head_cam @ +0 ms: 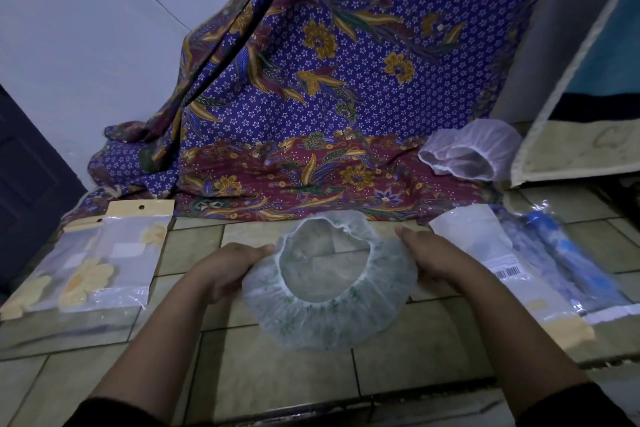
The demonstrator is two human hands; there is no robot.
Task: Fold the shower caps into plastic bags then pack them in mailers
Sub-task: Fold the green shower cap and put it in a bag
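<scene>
Two plastic bags (pixel 100 267) lie seemingly empty beside held shower cap (pixel 329 295).

A barcode label (pixel 506 270), its print too small to read, on the white mailer (pixel 485 246).

- The fingers of the left hand (pixel 231 265) and of the right hand (pixel 431 258) go under the ruffled rim of the shower cap (pixel 329 312), hidden.
- The label print on the white mailer (pixel 485 246) is too small to read.
- The blue packet (pixel 568 263) at the floor's right edge is blurred.
- The bag with yellow flowers (pixel 104 263) is cut off at the left edge.
</scene>
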